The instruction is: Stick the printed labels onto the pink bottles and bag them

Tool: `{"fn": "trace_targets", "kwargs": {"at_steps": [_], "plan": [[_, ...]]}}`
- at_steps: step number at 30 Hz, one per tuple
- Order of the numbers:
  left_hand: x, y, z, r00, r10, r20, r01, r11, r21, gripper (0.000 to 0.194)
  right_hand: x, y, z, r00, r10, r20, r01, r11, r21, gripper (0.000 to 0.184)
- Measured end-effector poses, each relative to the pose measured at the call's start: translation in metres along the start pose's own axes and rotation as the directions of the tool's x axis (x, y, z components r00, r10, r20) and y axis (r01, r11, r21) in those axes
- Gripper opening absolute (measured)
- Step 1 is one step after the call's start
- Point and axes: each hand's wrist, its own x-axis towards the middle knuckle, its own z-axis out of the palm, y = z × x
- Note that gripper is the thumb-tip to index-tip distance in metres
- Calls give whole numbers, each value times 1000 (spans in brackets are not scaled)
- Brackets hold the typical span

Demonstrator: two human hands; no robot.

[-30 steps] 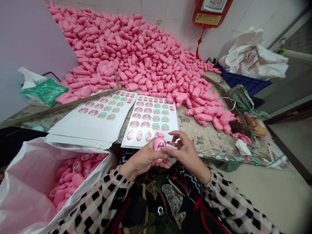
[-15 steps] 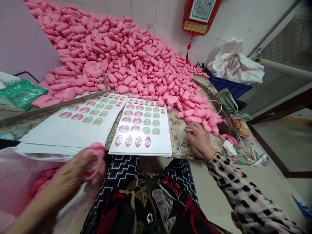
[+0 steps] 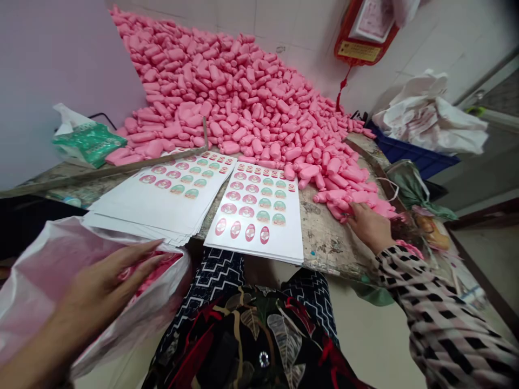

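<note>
My left hand (image 3: 101,283) is spread open above a white plastic sack (image 3: 52,275), with nothing in it. A few pink bottles (image 3: 158,267) show inside the sack, mostly hidden by the hand and the sack's rim. My right hand (image 3: 368,227) rests on the near edge of a huge heap of pink plastic bottles (image 3: 227,102), and no bottle is lifted. In front of me lies a sheet of oval labels (image 3: 253,213) on the worn table (image 3: 328,243), next to a stack of label sheets (image 3: 150,208).
A wooden slat (image 3: 105,170) lies along the table's far left. A green plastic pack (image 3: 89,141) stands at the left. Crumpled white sacks (image 3: 430,121) sit on a blue crate (image 3: 413,162) at the right, and a red wall hanging (image 3: 363,38) is above.
My left hand has let go of the pink bottle and now lies open over the sack. My right hand has moved from the table onto the bottles. The view has shifted slightly.
</note>
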Motion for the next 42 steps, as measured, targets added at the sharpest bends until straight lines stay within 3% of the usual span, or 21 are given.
{"fn": "trace_targets", "kwargs": {"at_steps": [1,4,5,6,7,9,11,13,15,17,19,21,22,24,27,29,32,37,42], "plan": [[1,14,9,1000,-8,-2,8,999,-45,28,-2,-1,-3,999,27,-34,-26,999,36,44],[9,51,46,975,7,223,76,930,-360,31,-19,-26,-21,977,161,-141,-103,931,349,44],[12,61,61,957,11,289,132,873,-470,35,-28,-43,-29,972,196,-131,-96,835,542,43],[16,68,76,930,46,366,182,805,-565,40,-39,-63,-38,978,194,-74,-75,663,745,40],[19,74,91,893,101,439,236,725,-647,47,-52,-86,-46,993,113,32,-79,446,891,40],[23,81,118,855,177,487,327,545,-772,58,-78,-134,-58,976,-96,196,-192,46,980,37],[23,85,139,817,194,543,442,395,-805,58,-99,-174,-65,912,-302,277,-329,-134,935,30],[20,85,149,791,168,589,527,301,-795,50,-113,-196,-66,874,-413,256,-361,-201,910,26],[18,82,147,794,126,595,551,265,-791,42,-117,-200,-61,846,-486,221,-341,-173,924,27],[16,76,138,829,61,556,512,316,-798,39,-113,-191,-53,835,-504,220,-289,-63,955,34],[17,66,126,893,-20,450,397,508,-764,40,-103,-178,-43,881,-426,207,-172,119,978,34],[18,58,118,958,-5,288,188,769,-611,39,-90,-170,-33,946,-301,125,-12,353,936,28],[19,55,116,970,67,232,58,868,-493,39,-84,-168,-29,963,-259,78,55,471,881,26],[19,52,117,933,266,241,-201,944,-262,40,-74,-169,-24,976,-219,15,136,657,742,25],[19,56,128,815,421,399,-453,891,-15,50,-65,-175,-21,980,-197,-13,169,803,572,25],[21,60,136,781,424,459,-525,844,114,52,-64,-178,-22,983,-181,-16,165,850,500,24],[25,63,146,769,404,496,-572,782,250,51,-63,-179,-22,985,-169,-22,162,885,437,23],[30,56,150,760,398,513,-605,722,336,56,-58,-176,-21,972,-234,-37,229,888,398,23],[28,53,151,754,389,529,-646,581,495,55,-53,-172,-21,947,-320,-31,311,887,342,24]]}}
